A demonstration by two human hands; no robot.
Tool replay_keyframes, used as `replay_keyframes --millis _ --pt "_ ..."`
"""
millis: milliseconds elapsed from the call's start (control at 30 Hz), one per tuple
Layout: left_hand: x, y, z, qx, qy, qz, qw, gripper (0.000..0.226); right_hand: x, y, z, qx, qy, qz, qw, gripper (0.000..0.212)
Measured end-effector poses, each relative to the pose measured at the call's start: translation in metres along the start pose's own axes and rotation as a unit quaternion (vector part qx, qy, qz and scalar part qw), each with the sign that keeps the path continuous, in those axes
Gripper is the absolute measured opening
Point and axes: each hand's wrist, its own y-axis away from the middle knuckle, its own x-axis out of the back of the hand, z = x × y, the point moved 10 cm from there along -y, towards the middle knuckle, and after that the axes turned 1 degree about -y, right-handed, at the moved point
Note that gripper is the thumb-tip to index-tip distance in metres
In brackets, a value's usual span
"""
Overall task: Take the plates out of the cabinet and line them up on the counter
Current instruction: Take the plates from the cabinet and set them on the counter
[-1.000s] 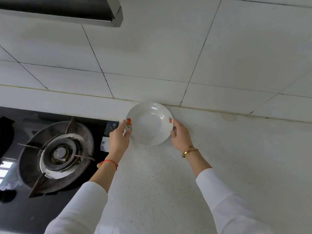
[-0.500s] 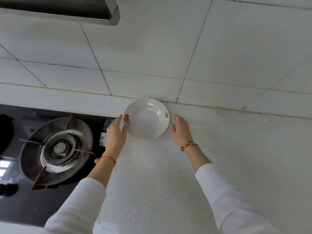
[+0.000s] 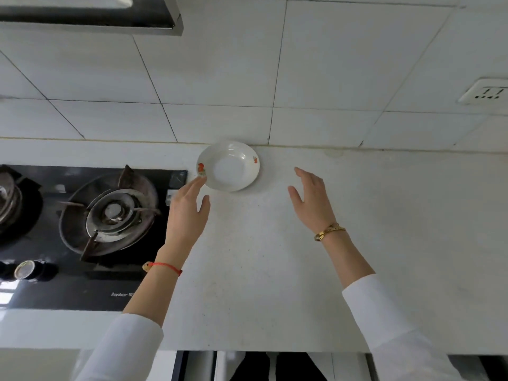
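Observation:
A white deep plate (image 3: 228, 166) with small red flower marks on its rim rests on the pale speckled counter (image 3: 275, 257), close against the tiled back wall. My left hand (image 3: 187, 213) hovers just in front of the plate's left rim, fingers spread, holding nothing. My right hand (image 3: 312, 199) is off to the plate's right, apart from it, fingers spread and holding nothing. The cabinet below the counter shows only as a dark opening (image 3: 275, 367) at the bottom edge.
A black glass gas hob (image 3: 82, 229) with a burner and pan support (image 3: 111, 213) lies to the left of the plate. A range hood (image 3: 90, 15) hangs at the top left. A wall socket (image 3: 486, 93) sits at the far right.
Both hands set the plate down by the wall, let go of its rim and drew back toward me, the right hand moving farther right. The view has pulled back.

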Motion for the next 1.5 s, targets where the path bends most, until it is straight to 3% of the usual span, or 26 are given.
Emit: replay_keyframes --millis 333,600,1033,1267,1500 --pt "0.023 0.116 0.059 -0.034 0.011 -0.015 0.999 0.046 0.067 0.128 0.003 0.028 0.006 0.026 0.999 0.047" --pt "0.026 0.230 0.122 -0.045 0.021 0.020 0.999 0.043 0.108 0.234 0.026 0.052 -0.009 0.011 0.999 0.047" --pt "0.011 0.430 0.182 0.020 0.050 0.017 0.998 0.044 0.159 0.409 0.085 0.058 -0.011 -0.025 0.998 0.046" --pt "-0.002 0.476 0.186 0.028 0.054 -0.001 0.998 0.041 0.165 0.457 0.103 0.035 -0.021 -0.029 0.999 0.045" --pt "-0.030 0.472 0.177 0.033 0.046 -0.033 0.998 0.039 0.153 0.466 0.116 0.017 -0.012 -0.026 0.999 0.044"
